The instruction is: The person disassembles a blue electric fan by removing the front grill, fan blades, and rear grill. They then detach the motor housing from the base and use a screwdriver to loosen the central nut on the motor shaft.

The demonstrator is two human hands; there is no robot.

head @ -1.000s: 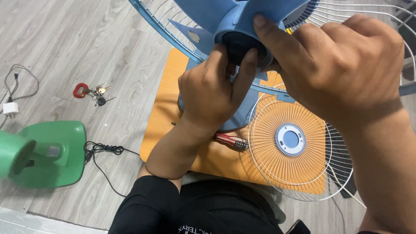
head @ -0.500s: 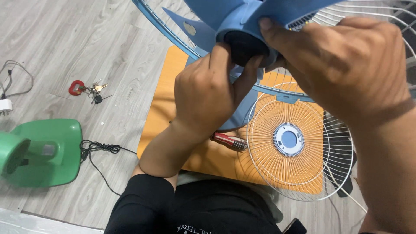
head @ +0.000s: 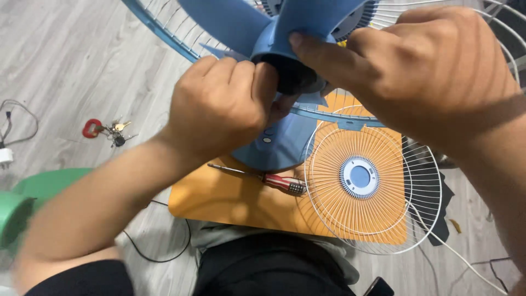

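A blue fan blade set [head: 241, 24] sits inside a rear wire guard with a blue rim [head: 164, 35] at the top of the view. My left hand [head: 219, 112] pinches the dark hub piece [head: 293, 77] at the blade's centre from the left. My right hand [head: 422, 71] grips the same hub from the right, thumb on the blue hub. The fan's blue motor body [head: 274, 145] shows below the hands.
A loose white front guard with a blue centre [head: 361, 178] lies on an orange mat [head: 230, 200]. A red-handled screwdriver [head: 274, 180] rests beside it. Keys on a red ring [head: 104, 131] lie on the grey wood floor. A green fan base [head: 33, 197] with black cord is at left.
The view has shifted down and left, so the hub and both hands sit higher and larger. My left fingers have closed further around the dark hub piece.
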